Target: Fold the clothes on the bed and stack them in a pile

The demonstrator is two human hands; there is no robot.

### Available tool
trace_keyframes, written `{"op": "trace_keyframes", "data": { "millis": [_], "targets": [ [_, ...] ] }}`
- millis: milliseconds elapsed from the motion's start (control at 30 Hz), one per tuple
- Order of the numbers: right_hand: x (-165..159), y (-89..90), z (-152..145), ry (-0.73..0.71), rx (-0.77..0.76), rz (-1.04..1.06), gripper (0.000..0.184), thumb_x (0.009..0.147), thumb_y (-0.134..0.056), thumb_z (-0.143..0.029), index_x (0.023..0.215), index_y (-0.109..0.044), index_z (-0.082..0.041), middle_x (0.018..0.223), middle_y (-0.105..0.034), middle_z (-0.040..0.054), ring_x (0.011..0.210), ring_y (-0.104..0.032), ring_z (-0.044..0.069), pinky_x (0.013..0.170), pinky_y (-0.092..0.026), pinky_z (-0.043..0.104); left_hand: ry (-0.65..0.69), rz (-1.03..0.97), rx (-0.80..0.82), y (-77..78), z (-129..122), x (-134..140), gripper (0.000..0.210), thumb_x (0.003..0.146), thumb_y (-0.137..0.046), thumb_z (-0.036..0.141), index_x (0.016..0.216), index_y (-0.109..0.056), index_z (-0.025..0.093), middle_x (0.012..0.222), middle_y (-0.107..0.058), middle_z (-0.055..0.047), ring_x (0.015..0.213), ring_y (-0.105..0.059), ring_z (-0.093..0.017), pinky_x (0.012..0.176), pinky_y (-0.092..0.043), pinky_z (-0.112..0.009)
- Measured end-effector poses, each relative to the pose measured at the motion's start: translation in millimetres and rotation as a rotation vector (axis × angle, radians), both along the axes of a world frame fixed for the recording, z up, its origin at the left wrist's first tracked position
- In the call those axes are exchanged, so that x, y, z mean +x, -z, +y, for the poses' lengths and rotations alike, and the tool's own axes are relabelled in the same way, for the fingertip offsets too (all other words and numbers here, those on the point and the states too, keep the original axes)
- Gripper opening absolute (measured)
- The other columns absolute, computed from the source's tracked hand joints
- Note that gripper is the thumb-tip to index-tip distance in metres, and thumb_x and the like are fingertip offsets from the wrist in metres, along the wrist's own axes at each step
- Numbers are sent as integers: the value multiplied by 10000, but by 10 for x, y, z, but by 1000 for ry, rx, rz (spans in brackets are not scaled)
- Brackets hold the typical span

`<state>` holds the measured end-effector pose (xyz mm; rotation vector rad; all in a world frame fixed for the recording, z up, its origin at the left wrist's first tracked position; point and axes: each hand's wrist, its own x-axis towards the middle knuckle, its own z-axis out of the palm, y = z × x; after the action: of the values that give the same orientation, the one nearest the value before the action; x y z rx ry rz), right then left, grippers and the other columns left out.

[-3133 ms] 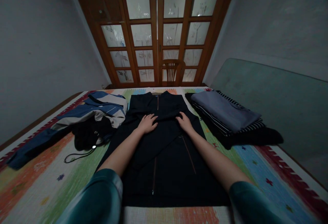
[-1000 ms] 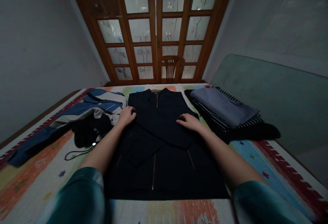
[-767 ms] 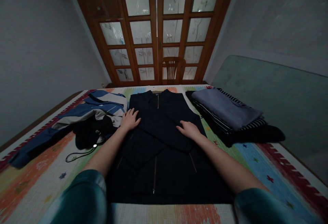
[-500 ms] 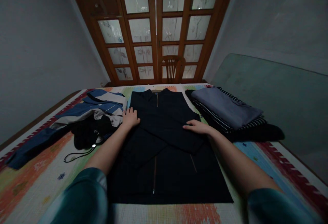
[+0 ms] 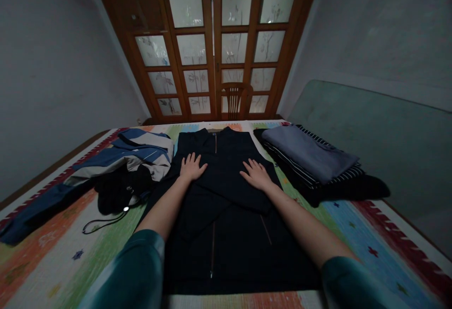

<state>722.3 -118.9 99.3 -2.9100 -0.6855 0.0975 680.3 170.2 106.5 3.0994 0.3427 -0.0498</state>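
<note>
A dark navy zip-up jacket (image 5: 226, 252) lies flat on the table in front of me, collar at the far end and sleeves folded across its front. My left hand (image 5: 191, 167) rests palm down on its upper left part, fingers spread. On the upper right part lies my right hand (image 5: 257, 174), also flat with fingers apart. Neither hand grips the cloth. The jacket's zipper shows near the collar and again below the crossed sleeves, which cover its middle.
To the left lie a blue, white and grey jacket (image 5: 141, 146) and a black bundle (image 5: 122, 189) with a drawstring cord. A pile of folded clothes (image 5: 310, 151), grey on top, sits at the right. Beyond the patterned tablecloth (image 5: 353, 233) stands a wooden chair (image 5: 233, 101).
Both hands have moved inward from the jacket's side edges onto its front, and their fingers have spread flat. The view has tilted up slightly.
</note>
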Motion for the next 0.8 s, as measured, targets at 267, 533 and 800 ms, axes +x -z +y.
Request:
{"op": "trace_keyframes", "data": {
  "millis": [267,533,800],
  "targets": [
    [-81,25,-139,11,-70,25,657,969,-259,-564,1516,-303,-203,1593,-219,108,1474,-162,250,1175,-139,447,-1,30,-13,-11,-176,-102,746,928,-201,614,1525,-276,173,1605,-169,-130,1477,-139,-313,1174,-140,-513],
    [-87,-173,-321,-18,-153,69,646,941,-342,-565,1464,-411,-192,1540,-339,140,1414,-312,308,1122,-265,487,59,22,14,-118,-287,-135,752,906,-267,633,1498,-341,176,1586,-241,-144,1454,-218,-330,1155,-187,-526],
    [473,-320,137,-13,-47,-82,619,954,-346,-523,1454,-412,-164,1529,-353,146,1417,-286,301,1134,-239,430,-15,-92,60,-151,119,383,725,916,-252,596,1497,-338,171,1587,-247,-135,1462,-185,-331,1162,-180,-492]
  ]
}}
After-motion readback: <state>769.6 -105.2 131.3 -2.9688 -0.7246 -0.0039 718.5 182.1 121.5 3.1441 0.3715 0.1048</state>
